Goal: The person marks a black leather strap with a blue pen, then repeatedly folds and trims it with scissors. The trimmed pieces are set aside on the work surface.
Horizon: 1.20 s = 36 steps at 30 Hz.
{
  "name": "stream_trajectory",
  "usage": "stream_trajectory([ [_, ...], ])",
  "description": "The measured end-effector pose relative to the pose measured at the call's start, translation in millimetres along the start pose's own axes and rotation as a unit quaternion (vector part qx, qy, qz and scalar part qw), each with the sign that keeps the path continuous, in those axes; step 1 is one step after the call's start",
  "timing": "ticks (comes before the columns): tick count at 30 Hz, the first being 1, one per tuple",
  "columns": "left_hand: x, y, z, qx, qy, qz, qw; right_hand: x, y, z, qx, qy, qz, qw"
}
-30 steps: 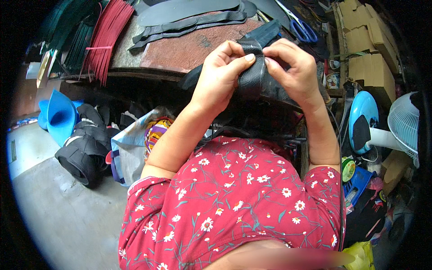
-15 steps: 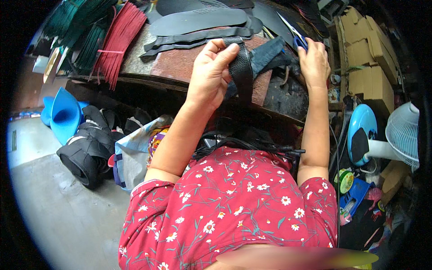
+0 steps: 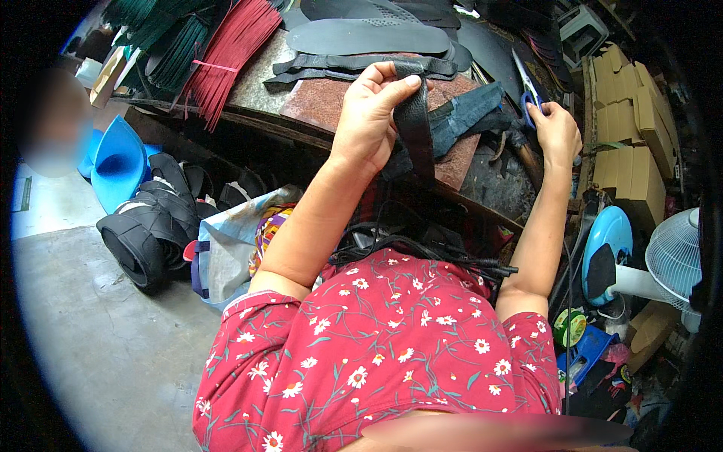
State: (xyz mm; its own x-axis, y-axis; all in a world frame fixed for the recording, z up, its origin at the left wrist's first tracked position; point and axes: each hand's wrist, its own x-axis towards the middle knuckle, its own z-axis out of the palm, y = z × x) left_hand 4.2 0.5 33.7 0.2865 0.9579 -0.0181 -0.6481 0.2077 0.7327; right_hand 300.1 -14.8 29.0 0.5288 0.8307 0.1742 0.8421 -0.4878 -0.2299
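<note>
Pinched between thumb and fingers, my left hand holds up a black grained leather strap, which hangs down over the near edge of the workbench. On the right, my right hand grips scissors by their blue handles, with the blades pointing away from me. Dark blue-black leather scraps lie on the bench between my hands. Beyond my left hand, black strips are laid in rows beside grey sole-shaped pieces.
Bundles of red strips and green strips hang over the bench's left side. Rolled black material and a cloth bag sit at lower left. Cardboard boxes and a fan stand on the right. A blurred person shows at far left.
My right hand has drawn the scissors back toward me, and their blades now point more straight ahead. The left hand still holds the strap. The view has shifted, bringing the person at far left into sight.
</note>
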Motion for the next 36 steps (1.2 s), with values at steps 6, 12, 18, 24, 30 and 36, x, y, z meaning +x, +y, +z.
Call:
stream_trajectory([
  [6, 4, 6, 1, -0.003, 0.007, 0.03, 1.0, -62, -9, -24, 0.603, -0.215, -0.109, 0.76],
  [12, 6, -2, 12, 0.024, -0.003, 0.146, 0.989, -132, -18, -32, 0.59, -0.446, -0.088, 0.668],
  [18, 4, -14, 21, 0.04, 0.015, 0.169, 0.985, -132, -26, -32, 0.582, -0.446, -0.129, 0.667],
  [24, 1, -20, 24, 0.009, 0.009, 0.145, 0.989, -135, -26, -33, 0.603, -0.424, -0.102, 0.668],
  [30, 6, -20, 19, 0.024, 0.02, 0.124, 0.992, -125, -16, -31, 0.568, -0.345, -0.083, 0.742],
  [36, 17, -8, 10, -0.032, 0.038, 0.123, 0.991, -102, 5, -32, 0.491, -0.472, -0.162, 0.714],
])
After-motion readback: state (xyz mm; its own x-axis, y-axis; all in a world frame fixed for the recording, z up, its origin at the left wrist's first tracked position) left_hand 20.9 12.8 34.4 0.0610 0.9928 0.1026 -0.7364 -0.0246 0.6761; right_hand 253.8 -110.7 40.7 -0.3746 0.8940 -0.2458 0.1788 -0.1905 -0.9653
